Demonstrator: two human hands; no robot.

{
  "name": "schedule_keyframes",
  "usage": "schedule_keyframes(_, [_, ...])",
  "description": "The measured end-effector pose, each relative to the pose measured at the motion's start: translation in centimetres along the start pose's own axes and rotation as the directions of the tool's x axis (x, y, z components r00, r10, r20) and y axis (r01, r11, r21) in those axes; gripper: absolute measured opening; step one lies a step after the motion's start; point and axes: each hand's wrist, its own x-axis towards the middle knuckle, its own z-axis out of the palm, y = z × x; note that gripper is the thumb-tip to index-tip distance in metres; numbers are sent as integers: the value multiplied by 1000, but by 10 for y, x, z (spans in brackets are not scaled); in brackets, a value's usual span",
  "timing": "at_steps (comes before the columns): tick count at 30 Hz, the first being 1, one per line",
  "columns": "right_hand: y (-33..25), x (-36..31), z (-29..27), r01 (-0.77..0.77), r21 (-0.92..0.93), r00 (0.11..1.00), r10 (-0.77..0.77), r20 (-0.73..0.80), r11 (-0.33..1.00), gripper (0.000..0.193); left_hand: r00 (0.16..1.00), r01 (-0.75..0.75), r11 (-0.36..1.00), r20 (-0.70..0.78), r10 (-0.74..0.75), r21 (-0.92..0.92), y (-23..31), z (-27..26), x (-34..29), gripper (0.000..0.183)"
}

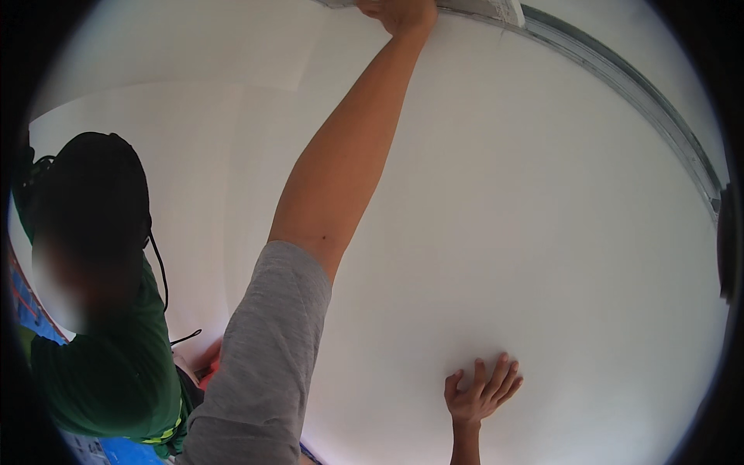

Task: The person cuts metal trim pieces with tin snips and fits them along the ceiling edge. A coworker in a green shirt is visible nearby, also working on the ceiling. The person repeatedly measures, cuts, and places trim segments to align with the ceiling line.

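Note:
My left arm, in a grey sleeve, stretches up across the view to the top edge. There my left hand [399, 14] is at a rough grey-white strip [484, 8] along the wall's upper border. The picture's edge cuts off most of its fingers, so their grip is hidden. Lower right, my right hand [482, 390] lies against the smooth white wall panel [480, 232] with its fingers spread. Nothing is in that hand.
A metal channel [628, 81] runs along the panel's upper right edge. Close on the left is a co-worker in a black cap and green shirt [116, 380]. Blue material [128, 451] shows below the co-worker. A dark object [727, 244] stands at the far right edge.

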Motion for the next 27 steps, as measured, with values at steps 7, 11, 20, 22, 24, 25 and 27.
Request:
schedule_keyframes(7, [25, -15, 5, -6, -23, 1000, 6, -14, 1000, 36, 352, -879, 432, 336, 874, -201, 14, -47, -31, 93])
schedule_keyframes(11, [26, -11, 25, -18, -27, 999, 18, -30, 999, 33, 299, -859, 492, 642, 707, -142, 18, -69, -27, 73])
schedule_keyframes(20, [51, -10, 88, -5, 34, 990, 10, -141, 999, 31, 102, -977, 214, 822, 560, -25, 25, 5, -2, 50])
schedule_keyframes(22, [60, -13, 103, -67, -65, 997, 69, 17, 996, 41, -68, -968, 114, 674, 735, -223, 2, 24, -18, 46])
schedule_keyframes(24, [64, -7, 134, -110, -27, 985, 105, -137, 994, 44, -56, -960, 145, 666, 744, -242, -14, 40, -21, 42])
schedule_keyframes(25, [61, -4, 142, -105, -31, 992, 103, -79, 994, 41, 38, -956, 243, 753, 657, -164, -22, 47, -19, 41])
schedule_keyframes(27, [51, 4, 145, -73, -43, 997, 74, 16, 996, 34, 149, -947, 318, 816, 558, -44, -32, 43, -12, 38])
